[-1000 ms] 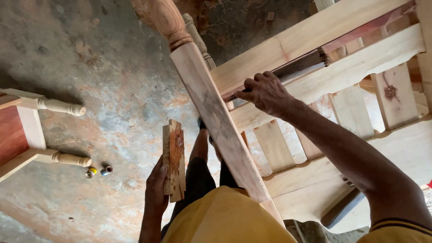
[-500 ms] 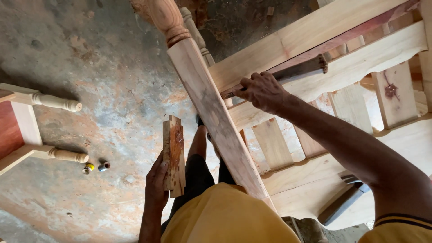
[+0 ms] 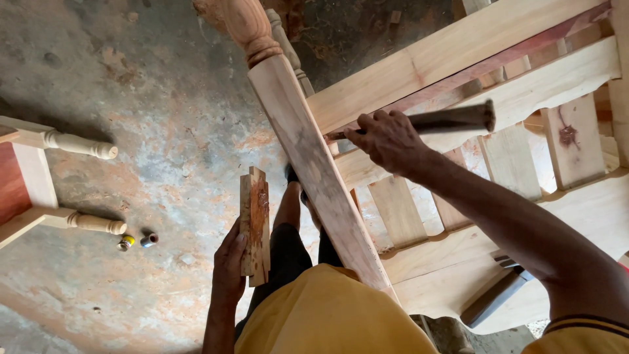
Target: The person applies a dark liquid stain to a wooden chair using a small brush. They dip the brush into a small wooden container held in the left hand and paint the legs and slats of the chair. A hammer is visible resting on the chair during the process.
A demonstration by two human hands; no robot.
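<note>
Head camera looks straight down past my yellow shirt (image 3: 327,314) to a stained concrete floor (image 3: 164,131). My left hand (image 3: 229,262) is closed around the lower end of a short wooden block (image 3: 254,223), a notched offcut with a reddish streak on its face, which I hold upright just to the left of my legs. My right hand (image 3: 386,139) is wrapped around a chisel (image 3: 432,121); its dark handle sticks out to the right of my fist, and the blade end points left toward the long square post (image 3: 314,170). That post runs diagonally from my lap up to a turned, rounded end (image 3: 246,26) at the top of the view. The chisel tip sits where a pale rail (image 3: 458,62) meets the post, though I cannot tell whether it touches the wood. To the right of the post lies the rest of the unfinished frame, with flat slats (image 3: 508,160) between its rails. At the left edge, well apart from my hands, two turned legs (image 3: 85,147) of another piece jut out, and two small bottles (image 3: 137,241) lie on the floor just beside the lower leg.
</note>
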